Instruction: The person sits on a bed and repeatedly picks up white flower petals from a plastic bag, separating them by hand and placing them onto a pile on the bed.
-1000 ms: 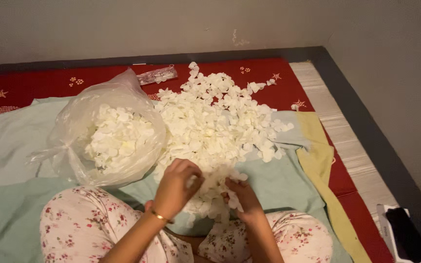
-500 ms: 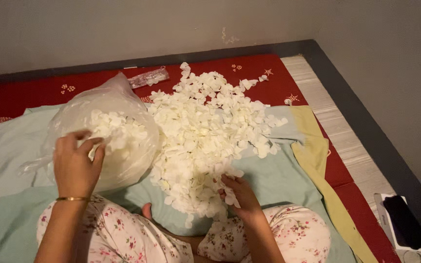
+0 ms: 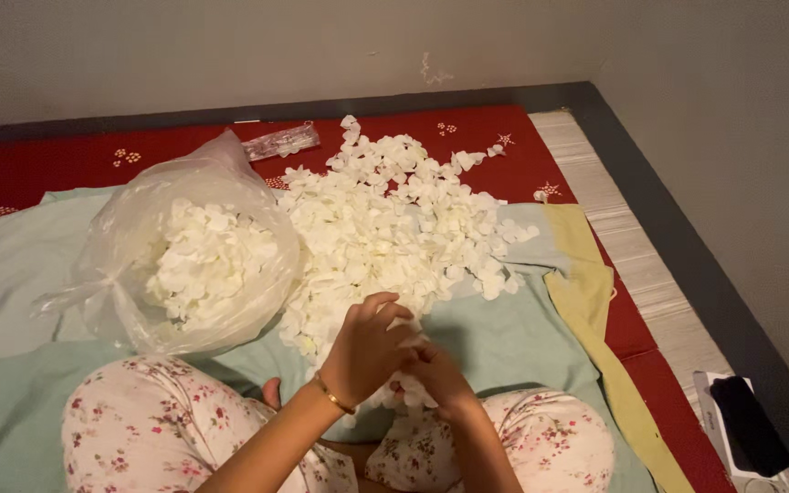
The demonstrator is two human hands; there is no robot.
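Left hand (image 3: pixel 369 347) and right hand (image 3: pixel 438 372): together pinching white petals (image 3: pixel 394 228) beside clear petal-filled bag (image 3: pixel 195 260).

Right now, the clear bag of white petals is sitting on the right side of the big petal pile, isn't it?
Not quite. The head view shows the clear bag of white petals sitting on the left side of the big petal pile, not the right. Both hands, the left hand and the right hand, meet at the near edge of the pile.
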